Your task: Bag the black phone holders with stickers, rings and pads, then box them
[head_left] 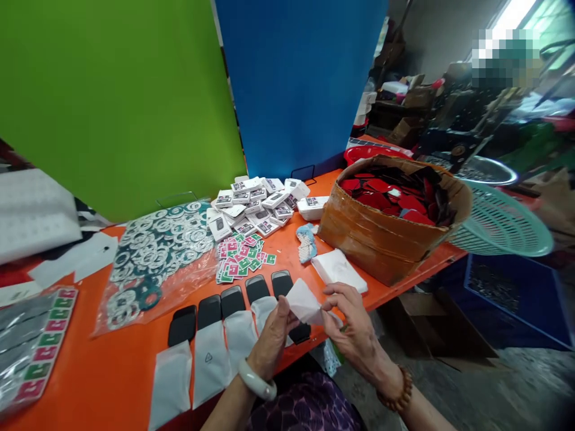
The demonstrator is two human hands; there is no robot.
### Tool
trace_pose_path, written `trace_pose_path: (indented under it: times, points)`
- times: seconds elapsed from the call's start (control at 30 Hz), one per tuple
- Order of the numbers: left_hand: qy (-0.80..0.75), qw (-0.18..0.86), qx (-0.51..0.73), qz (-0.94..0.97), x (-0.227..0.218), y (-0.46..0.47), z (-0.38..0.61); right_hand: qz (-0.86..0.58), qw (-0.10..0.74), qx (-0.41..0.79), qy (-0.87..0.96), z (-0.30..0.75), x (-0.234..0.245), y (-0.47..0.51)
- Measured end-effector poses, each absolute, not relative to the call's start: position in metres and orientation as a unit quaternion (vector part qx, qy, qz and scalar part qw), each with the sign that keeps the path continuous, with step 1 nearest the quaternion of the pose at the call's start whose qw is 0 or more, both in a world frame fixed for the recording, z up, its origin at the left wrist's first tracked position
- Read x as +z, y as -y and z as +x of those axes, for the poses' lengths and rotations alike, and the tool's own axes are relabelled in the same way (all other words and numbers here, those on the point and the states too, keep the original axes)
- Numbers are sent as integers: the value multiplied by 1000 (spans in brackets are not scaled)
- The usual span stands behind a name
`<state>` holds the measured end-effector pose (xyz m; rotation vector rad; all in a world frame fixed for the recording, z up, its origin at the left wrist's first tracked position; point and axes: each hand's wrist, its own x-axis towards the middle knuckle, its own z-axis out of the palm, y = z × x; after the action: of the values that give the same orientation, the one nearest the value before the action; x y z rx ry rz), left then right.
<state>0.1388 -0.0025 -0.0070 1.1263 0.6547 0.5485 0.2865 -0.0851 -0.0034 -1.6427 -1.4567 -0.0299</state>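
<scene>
Both my hands hold a small white pouch (304, 303) just above the front edge of the orange table (117, 365). My left hand (271, 341), with a pale bangle on the wrist, pinches its lower left side. My right hand (354, 326), with a bead bracelet, pinches its right edge. Under the pouch lies a row of several black flat cases (231, 300), and in front of them lie several white pouches (209, 359) side by side.
A cardboard tub of red and black pieces (395, 200) stands at the right. Small white boxes (256, 203) are piled at the back, with green and pink packets (240, 256), a bag of rings (157, 251), a white stack (339, 269) and a teal basket (503, 221).
</scene>
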Motion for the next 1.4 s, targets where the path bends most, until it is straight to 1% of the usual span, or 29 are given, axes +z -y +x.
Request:
trace_pose_path:
  times: [0.07, 0.13, 0.2, 0.27, 0.4, 0.5, 0.57, 0.67, 0.77, 0.87, 0.93, 1.0, 1.07, 1.1, 1.17, 1.23, 1.3, 1.33, 1.4]
  points:
    - [-313, 794, 260, 451, -7, 3, 139, -656, 453, 4, 604, 270, -9, 88]
    - [-351, 780, 276, 438, -9, 0, 134, -647, 447, 29, 617, 260, -14, 90]
    - [-379, 758, 278, 452, -12, -3, 125, -631, 447, 89, 627, 256, -17, 90]
    - [-386, 755, 256, 465, -11, -6, 116, -617, 460, 189, 610, 259, -16, 88]
    - [-360, 765, 170, 506, 0, -5, 103, -564, 519, 420, 486, 272, -10, 73]
    - [-348, 762, 121, 533, 8, -2, 98, -474, 506, 593, 410, 274, -10, 64]
    - [-353, 752, 112, 545, 7, -1, 96, -449, 502, 636, 377, 271, -11, 62]
    - [-380, 744, 149, 530, 1, 0, 96, -473, 520, 618, 352, 264, -16, 65]
    - [-419, 736, 238, 475, -5, 5, 98, -501, 526, 598, 339, 259, -21, 72]
    - [-411, 764, 280, 412, -8, 14, 101, -507, 526, 603, 320, 255, -26, 80]
    - [-383, 814, 246, 360, -10, 19, 102, -498, 534, 616, 296, 253, -30, 87]
    - [-354, 855, 180, 333, -12, 22, 100, -486, 536, 631, 279, 253, -34, 92]
    - [-338, 853, 123, 377, -15, 20, 95, -488, 511, 637, 307, 257, -38, 96]
    - [-338, 831, 108, 428, -15, 18, 91, -499, 487, 629, 343, 261, -40, 96]
    - [-357, 740, 95, 562, -15, 12, 84, -541, 429, 570, 446, 272, -43, 93]
    - [-376, 620, 78, 684, -12, 6, 77, -583, 376, 463, 551, 283, -44, 86]
    - [-382, 531, 41, 755, -8, 2, 73, -608, 327, 358, 629, 290, -44, 77]
    - [-380, 508, 21, 773, -7, 2, 72, -614, 298, 321, 657, 292, -43, 71]
    - [-367, 484, -6, 794, -6, 2, 72, -618, 233, 286, 694, 294, -41, 60]
